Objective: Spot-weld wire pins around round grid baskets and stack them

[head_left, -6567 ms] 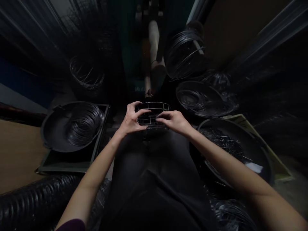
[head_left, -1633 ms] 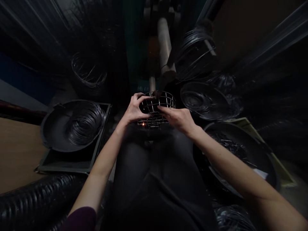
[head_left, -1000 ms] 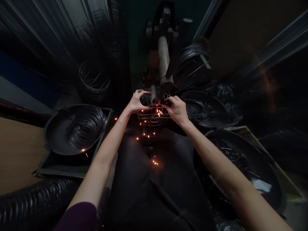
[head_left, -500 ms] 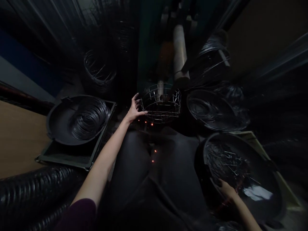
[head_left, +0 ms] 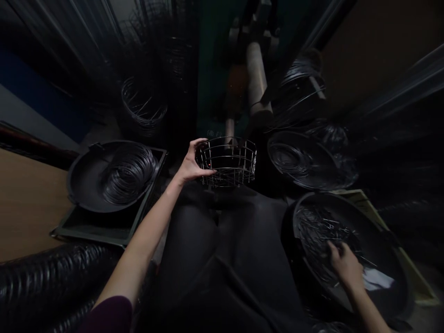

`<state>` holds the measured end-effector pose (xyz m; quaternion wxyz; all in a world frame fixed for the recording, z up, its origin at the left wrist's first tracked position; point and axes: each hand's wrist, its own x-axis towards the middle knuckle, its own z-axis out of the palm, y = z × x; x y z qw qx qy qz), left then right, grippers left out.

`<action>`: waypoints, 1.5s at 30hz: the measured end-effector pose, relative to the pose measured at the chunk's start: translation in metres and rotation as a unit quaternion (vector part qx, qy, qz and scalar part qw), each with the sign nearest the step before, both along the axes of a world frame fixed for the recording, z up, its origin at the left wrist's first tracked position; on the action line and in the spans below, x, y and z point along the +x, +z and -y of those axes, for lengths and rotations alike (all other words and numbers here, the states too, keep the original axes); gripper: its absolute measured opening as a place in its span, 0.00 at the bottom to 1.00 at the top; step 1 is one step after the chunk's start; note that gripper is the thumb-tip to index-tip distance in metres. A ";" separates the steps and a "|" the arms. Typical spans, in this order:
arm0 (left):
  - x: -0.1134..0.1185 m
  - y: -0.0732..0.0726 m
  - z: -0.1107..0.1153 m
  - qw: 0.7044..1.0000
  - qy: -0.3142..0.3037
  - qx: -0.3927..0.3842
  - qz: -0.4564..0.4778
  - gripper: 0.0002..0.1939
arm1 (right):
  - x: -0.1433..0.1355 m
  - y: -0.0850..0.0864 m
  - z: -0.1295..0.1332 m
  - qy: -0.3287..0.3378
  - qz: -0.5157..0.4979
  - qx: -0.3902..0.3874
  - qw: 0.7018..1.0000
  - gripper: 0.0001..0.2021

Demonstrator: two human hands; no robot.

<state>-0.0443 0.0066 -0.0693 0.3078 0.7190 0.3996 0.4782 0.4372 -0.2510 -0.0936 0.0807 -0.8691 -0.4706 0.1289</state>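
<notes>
A second ago both hands were at the wire basket (head_left: 228, 169) amid orange sparks; now a lone red speck (head_left: 209, 164) glows there, and the right hand (head_left: 348, 266) has gone to four o'clock. Half a second ago it was by the near rim of the black bowl (head_left: 381, 245); now it is over the short wires (head_left: 314, 238) inside, beside a white scrap (head_left: 377, 279). Its thumb and forefinger look slightly parted, but whether they pinch a wire I cannot tell. The left hand (head_left: 190, 167) still grips the basket's nine o'clock side, thumb and fingers spread wide around it. The basket sits at the centre, below the machine's metal rod (head_left: 256, 76) at one o'clock.
</notes>
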 end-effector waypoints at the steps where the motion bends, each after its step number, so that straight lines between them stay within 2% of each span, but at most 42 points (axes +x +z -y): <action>1: 0.003 0.003 0.003 1.000 -0.006 0.011 -0.011 0.50 | -0.016 0.015 -0.015 -0.037 -0.036 0.044 0.998 0.18; 3: 0.010 0.012 0.008 0.999 -0.008 0.036 -0.034 0.46 | -0.053 0.046 -0.047 -0.062 -0.166 0.114 0.977 0.19; 4: 0.013 0.016 0.010 0.998 -0.005 0.048 -0.049 0.44 | -0.073 0.061 -0.063 -0.047 -0.241 0.134 0.960 0.23; 6: 0.019 0.025 0.015 0.994 0.001 0.068 -0.084 0.41 | -0.111 0.086 -0.091 0.032 -0.364 0.117 0.923 0.28; 9: 0.027 0.033 0.019 0.988 -0.002 0.072 -0.138 0.39 | -0.159 0.112 -0.118 0.135 -0.444 0.060 0.884 0.24; 12: 0.034 0.035 0.021 0.983 0.003 0.068 -0.168 0.39 | -0.193 0.125 -0.135 0.179 -0.479 0.045 0.858 0.25; 14: 0.039 0.035 0.022 0.981 0.004 0.070 -0.182 0.39 | -0.206 0.127 -0.148 0.206 -0.483 0.039 0.850 0.26; 17: 0.044 0.037 0.025 0.977 -0.003 0.079 -0.199 0.37 | -0.216 0.123 -0.170 0.242 -0.443 0.034 0.863 0.18; 20: 0.048 0.039 0.027 0.973 -0.010 0.083 -0.213 0.35 | -0.220 0.117 -0.189 0.283 -0.332 0.061 0.898 0.10; 22: 0.048 0.040 0.028 0.973 -0.009 0.079 -0.216 0.33 | -0.223 0.114 -0.194 0.342 -0.220 0.102 0.908 0.09; 26: 0.046 0.038 0.027 0.979 0.009 0.060 -0.194 0.34 | -0.228 0.107 -0.186 0.471 0.001 0.126 0.873 0.19; 29: 0.045 0.037 0.024 0.983 0.010 0.049 -0.179 0.33 | -0.228 0.103 -0.182 0.507 0.100 0.115 0.848 0.20; 35: 0.047 0.038 0.016 0.984 0.007 0.054 -0.168 0.34 | -0.225 0.102 -0.192 0.532 0.147 0.166 0.817 0.18; 45: 0.043 0.045 0.007 0.985 0.004 0.024 -0.174 0.35 | -0.228 0.108 -0.202 0.535 0.140 0.172 0.815 0.16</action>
